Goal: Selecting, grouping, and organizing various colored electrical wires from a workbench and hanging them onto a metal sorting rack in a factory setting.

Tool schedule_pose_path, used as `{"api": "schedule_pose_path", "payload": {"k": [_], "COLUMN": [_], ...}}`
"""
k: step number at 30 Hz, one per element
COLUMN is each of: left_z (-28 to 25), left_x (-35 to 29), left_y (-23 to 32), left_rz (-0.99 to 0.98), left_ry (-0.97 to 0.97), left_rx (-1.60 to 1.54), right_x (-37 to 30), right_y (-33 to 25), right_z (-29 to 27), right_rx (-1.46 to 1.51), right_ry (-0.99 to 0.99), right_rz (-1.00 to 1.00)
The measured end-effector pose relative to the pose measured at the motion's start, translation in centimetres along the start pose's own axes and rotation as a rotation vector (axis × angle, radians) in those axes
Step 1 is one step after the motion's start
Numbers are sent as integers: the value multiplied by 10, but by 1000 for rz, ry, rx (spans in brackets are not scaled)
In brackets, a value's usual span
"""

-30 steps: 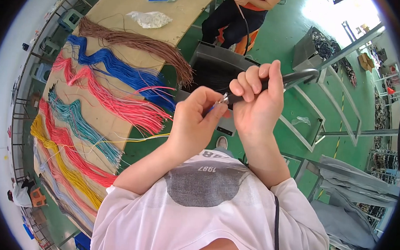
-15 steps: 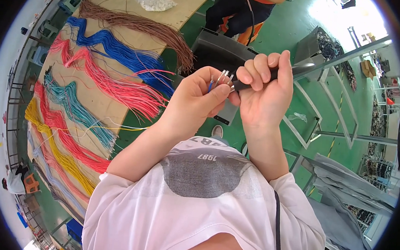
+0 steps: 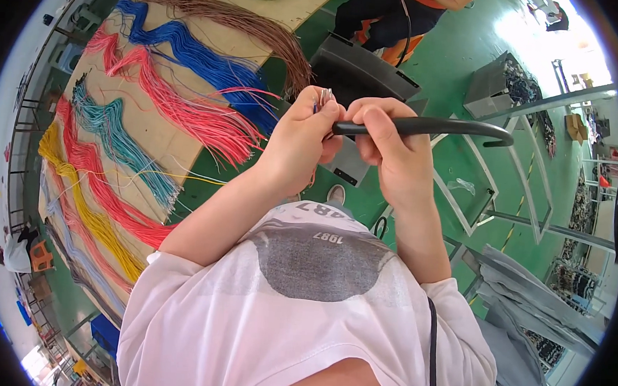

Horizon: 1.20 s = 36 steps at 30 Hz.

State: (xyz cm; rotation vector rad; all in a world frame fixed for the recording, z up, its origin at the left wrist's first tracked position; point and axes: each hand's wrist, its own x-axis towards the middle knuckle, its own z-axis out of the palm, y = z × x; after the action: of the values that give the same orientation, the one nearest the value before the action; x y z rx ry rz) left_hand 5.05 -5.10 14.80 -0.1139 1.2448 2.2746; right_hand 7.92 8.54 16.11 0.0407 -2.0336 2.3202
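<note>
My left hand point(image 3: 296, 140) is closed, pinching a few thin wires whose bright metal terminals point(image 3: 325, 94) stick up past the thumb. A bit of blue wire shows among them; the rest is hidden by the fingers. Beside it, my right hand point(image 3: 403, 156) grips a black flexible tube point(image 3: 459, 127) between thumb and fingers. One end of the tube reaches my left fingertips, and the other extends right and hooks back. Whether the wires enter the tube cannot be made out.
To the left, a wooden table point(image 3: 180, 127) bears bundles of brown, blue point(image 3: 191, 50), red, teal point(image 3: 120, 138) and yellow wires. Ahead are a dark grey bin point(image 3: 361, 70) and a seated person point(image 3: 381, 18). Metal frames point(image 3: 473, 201) and grey sheets point(image 3: 527, 288) stand right.
My right hand has turned from an upright fist to a thumb-over grip, and the black tube now shows stretching right. My left hand keeps its pinch on the wires.
</note>
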Motion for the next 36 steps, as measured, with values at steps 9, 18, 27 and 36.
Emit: {"api": "schedule_pose_path", "payload": {"k": [9, 18, 27, 36], "left_z": [-7, -1, -14, -1], "left_x": [3, -2, -14, -23], "left_y": [2, 13, 8, 2], "left_rz": [-191, -214, 652, 403], "left_ry": [-31, -30, 162, -12], "left_rx": [-32, -97, 572, 685], "right_x": [5, -4, 1, 2], "right_y": [-5, 10, -2, -15], "right_z": [-18, 0, -3, 8], "right_rx": [164, 397, 485, 246], "right_ry": [-393, -120, -220, -47], "right_rz": [282, 203, -54, 112]}}
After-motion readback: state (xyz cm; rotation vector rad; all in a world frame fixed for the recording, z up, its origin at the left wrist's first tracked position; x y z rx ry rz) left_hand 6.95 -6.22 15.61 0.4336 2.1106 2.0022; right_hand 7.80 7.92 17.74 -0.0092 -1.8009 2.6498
